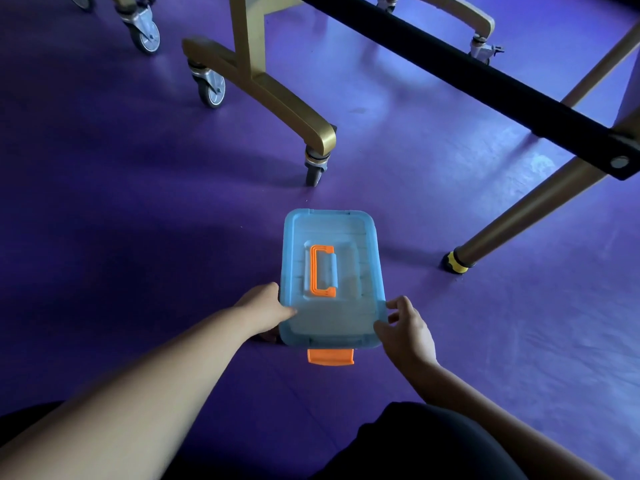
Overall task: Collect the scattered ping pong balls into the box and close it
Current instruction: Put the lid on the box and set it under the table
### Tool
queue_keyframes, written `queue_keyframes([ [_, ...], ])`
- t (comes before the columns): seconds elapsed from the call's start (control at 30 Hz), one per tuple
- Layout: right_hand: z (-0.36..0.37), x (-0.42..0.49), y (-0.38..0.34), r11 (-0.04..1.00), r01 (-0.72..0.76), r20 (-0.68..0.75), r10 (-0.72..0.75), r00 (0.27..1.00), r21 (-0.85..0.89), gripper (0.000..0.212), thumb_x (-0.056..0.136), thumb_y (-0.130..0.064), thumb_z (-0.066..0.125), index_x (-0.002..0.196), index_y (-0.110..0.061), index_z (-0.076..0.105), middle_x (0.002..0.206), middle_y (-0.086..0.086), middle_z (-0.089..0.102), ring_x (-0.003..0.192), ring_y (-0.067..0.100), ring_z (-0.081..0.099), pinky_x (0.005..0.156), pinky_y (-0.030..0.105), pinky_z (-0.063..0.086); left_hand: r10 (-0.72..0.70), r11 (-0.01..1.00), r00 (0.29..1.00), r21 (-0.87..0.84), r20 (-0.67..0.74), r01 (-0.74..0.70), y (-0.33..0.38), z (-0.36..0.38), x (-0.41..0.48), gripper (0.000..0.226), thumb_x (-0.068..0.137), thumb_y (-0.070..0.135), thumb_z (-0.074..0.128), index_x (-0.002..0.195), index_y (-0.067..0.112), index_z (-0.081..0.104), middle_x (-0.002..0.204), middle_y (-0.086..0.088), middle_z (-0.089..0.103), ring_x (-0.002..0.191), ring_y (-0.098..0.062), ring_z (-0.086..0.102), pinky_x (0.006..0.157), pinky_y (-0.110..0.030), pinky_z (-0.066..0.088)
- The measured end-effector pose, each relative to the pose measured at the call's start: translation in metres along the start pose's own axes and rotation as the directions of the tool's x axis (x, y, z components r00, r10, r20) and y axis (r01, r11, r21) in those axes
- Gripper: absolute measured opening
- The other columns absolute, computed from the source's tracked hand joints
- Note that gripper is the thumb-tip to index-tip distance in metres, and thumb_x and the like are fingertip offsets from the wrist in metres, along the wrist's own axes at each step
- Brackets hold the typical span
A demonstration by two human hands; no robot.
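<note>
A light-blue plastic box (346, 271) sits on the purple floor with its lid on. An orange handle (322, 270) lies flat in the lid. An orange latch (330, 356) sticks out at the near end. My left hand (263, 311) grips the lid's near left edge, thumb on top and fingers down the side. My right hand (407, 334) is at the near right corner, with its fingers curled and touching the lid's edge. No ping pong balls are in view; the box's inside is hidden.
Gold table legs on castors (313, 169) stand on the floor beyond the box. A slanted gold leg with a yellow foot (456, 264) is to the right, under a black crossbar (485, 77). My dark-clothed knees fill the bottom edge.
</note>
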State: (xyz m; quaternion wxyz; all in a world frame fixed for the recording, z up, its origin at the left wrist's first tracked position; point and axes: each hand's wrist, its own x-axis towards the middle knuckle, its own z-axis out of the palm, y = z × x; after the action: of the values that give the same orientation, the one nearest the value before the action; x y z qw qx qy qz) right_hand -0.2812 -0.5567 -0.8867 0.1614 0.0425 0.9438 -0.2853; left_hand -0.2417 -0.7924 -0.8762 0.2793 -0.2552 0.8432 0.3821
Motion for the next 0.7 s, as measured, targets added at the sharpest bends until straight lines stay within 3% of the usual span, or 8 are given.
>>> queue_keyframes([
  [0.1,0.0,0.002,0.001,0.998,-0.007,0.025,0.005,1.0,0.063,0.02,0.08,-0.015,0.06,0.099,-0.015,0.053,0.095,0.001,0.061,0.083,0.024,0.058,0.064,0.029,0.04,-0.093,0.982,0.988,-0.15,0.122,0.111,0.001,0.004,-0.001,0.027,0.094,0.031,0.055,0.087,0.005,0.051,0.078,-0.017,0.066,0.061,-0.03,0.064,0.061,-0.038,0.059],
  [0.2,0.0,0.004,0.003,0.971,-0.062,0.026,0.057,0.998,0.23,0.015,0.081,-0.009,0.062,0.085,-0.02,0.052,0.087,0.002,0.063,0.078,0.022,0.059,0.068,0.033,0.048,-0.118,0.961,0.979,-0.231,0.164,0.155,0.002,0.004,-0.001,0.03,0.095,0.03,0.054,0.098,-0.001,0.052,0.076,-0.018,0.066,0.055,-0.028,0.066,0.061,-0.037,0.06],
  [0.3,0.001,0.003,0.002,0.928,-0.127,0.1,0.097,0.99,0.351,0.024,0.08,-0.006,0.067,0.094,-0.019,0.052,0.085,0.003,0.063,0.075,0.021,0.06,0.074,0.043,0.055,-0.117,0.976,0.991,-0.178,0.06,0.126,-0.001,-0.005,0.003,0.032,0.092,0.037,0.055,0.097,0.006,0.052,0.085,-0.007,0.058,0.071,-0.03,0.069,0.073,-0.039,0.06],
  [0.4,0.01,0.002,-0.008,0.863,-0.232,0.268,0.117,0.956,0.449,0.037,0.081,-0.002,0.069,0.109,-0.013,0.048,0.087,0.007,0.061,0.072,0.02,0.061,0.071,0.037,0.055,-0.129,0.984,0.981,-0.145,-0.144,0.108,-0.007,-0.021,0.01,0.037,0.088,0.043,0.06,0.093,0.007,0.055,0.088,-0.007,0.06,0.07,-0.027,0.064,0.073,-0.036,0.058],
  [0.5,0.019,0.006,-0.029,0.76,-0.339,0.436,0.082,0.896,0.554,0.021,0.085,0.003,0.064,0.101,-0.004,0.053,0.093,0.012,0.06,0.077,0.02,0.062,0.066,0.029,0.057,-0.17,0.953,0.932,-0.294,-0.32,0.073,-0.013,-0.035,0.014,0.049,0.083,0.034,0.067,0.123,0.008,0.054,0.12,-0.011,0.059,0.1,-0.028,0.062,0.08,-0.032,0.049],
  [0.57,0.025,0.01,-0.043,0.724,-0.39,0.544,0.025,0.839,0.568,0.011,0.089,0.005,0.057,0.1,0.001,0.058,0.091,0.011,0.064,0.076,0.02,0.064,0.066,0.026,0.058,-0.177,0.908,0.911,-0.419,-0.371,0.006,-0.017,-0.041,0.016,0.059,0.081,0.022,0.07,0.134,0.011,0.047,0.132,-0.01,0.053,0.112,-0.028,0.057,0.086,-0.033,0.047],
  [0.63,0.031,0.012,-0.056,0.71,-0.443,0.638,-0.012,0.77,0.548,0.017,0.092,0.006,0.05,0.107,0.007,0.059,0.09,0.013,0.066,0.076,0.022,0.065,0.069,0.028,0.058,-0.18,0.882,0.905,-0.471,-0.385,-0.025,-0.02,-0.044,0.015,0.068,0.078,0.017,0.072,0.139,0.014,0.041,0.134,-0.008,0.051,0.112,-0.027,0.057,0.088,-0.034,0.049],
  [0.7,0.035,0.012,-0.065,0.765,-0.439,0.704,-0.027,0.71,0.472,0.017,0.093,0.005,0.049,0.105,0.005,0.059,0.089,0.015,0.065,0.078,0.024,0.066,0.074,0.03,0.059,-0.173,0.887,0.916,-0.462,-0.362,-0.015,-0.021,-0.043,0.015,0.076,0.078,0.018,0.074,0.143,0.015,0.034,0.134,-0.007,0.05,0.111,-0.026,0.057,0.09,-0.036,0.049],
])
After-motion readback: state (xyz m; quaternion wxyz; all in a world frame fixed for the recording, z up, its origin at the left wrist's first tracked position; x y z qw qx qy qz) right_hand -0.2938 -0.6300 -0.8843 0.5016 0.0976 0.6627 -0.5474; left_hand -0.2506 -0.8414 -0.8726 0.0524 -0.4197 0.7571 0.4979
